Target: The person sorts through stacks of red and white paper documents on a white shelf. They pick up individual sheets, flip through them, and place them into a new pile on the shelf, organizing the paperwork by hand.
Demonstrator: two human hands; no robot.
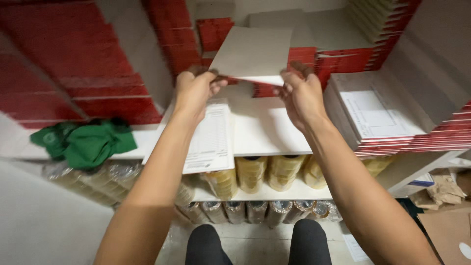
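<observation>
At nine o'clock a green cloth [86,142] lies on the white shelf [265,132]. My left hand [195,91] pinches the near left corner of a flat white card [252,54], up at twelve. My right hand [300,95] grips its right corner. At three sits a stack of flat boxes [378,122].

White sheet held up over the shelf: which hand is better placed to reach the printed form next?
Left. The left hand grips the sheet right above the form; the right hand is farther off.
</observation>
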